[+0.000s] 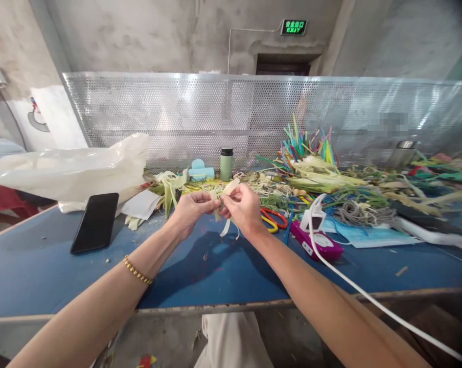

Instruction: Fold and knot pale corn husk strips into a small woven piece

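My left hand (pixel 192 210) and my right hand (pixel 243 205) meet above the near middle of the blue table, fingertips almost touching. Both are closed in a pinch on a pale strip of corn husk (pixel 231 187), which sticks up past the right fingers. A thin pale end (pixel 225 228) dangles below the hands. The fingers hide where the husk is gripped, so its folds cannot be made out. Behind the hands lies a heap of dried husks (pixel 323 176). Scissors with red and yellow handles (pixel 273 219) rest just right of my right hand.
On the blue table (pixel 223 276), a black phone (pixel 95 222) lies left, near a white plastic bag (pixel 73 166). A green bottle (pixel 226 164) stands behind. To the right are a purple power strip (pixel 323 244) with a white cable, a blue mask (pixel 372 233) and grey cord (pixel 363 213).
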The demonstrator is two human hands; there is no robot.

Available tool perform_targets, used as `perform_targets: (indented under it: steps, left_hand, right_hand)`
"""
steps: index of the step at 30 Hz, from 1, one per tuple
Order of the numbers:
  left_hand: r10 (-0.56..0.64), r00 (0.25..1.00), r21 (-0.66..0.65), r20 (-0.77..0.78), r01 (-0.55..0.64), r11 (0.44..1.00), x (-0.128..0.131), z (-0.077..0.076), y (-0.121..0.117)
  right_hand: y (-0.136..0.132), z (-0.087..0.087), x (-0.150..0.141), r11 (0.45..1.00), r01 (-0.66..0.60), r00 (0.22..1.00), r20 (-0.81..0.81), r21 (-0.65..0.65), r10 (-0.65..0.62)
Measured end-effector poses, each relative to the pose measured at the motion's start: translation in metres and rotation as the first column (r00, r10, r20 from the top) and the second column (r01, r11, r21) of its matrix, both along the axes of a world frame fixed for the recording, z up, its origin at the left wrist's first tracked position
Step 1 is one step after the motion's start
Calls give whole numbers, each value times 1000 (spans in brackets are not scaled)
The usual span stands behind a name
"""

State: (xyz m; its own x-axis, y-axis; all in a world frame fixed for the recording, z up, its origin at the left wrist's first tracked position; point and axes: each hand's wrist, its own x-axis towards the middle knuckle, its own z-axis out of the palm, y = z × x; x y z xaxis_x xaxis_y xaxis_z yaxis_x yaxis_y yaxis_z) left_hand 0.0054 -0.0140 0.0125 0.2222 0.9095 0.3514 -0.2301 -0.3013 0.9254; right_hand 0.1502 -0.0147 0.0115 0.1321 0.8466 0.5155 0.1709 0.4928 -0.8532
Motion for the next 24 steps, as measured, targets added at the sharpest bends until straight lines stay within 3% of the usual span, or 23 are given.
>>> perform_targets:
  steps: [13,21,24]
  left_hand:
    - [34,999,-15,10,-33,999,-9,-3,8]
    - [33,999,-17,17,-32,999,-10,0,7]
    - [27,1000,-31,1,-27,999,-12,2,7]
  right_hand:
    - [4,0,7,1000,-19,997,-76,-9,18]
    - [4,0,8,995,-74,992,98,-61,80]
    - [3,1,8,980,-117,982,128,-159,138]
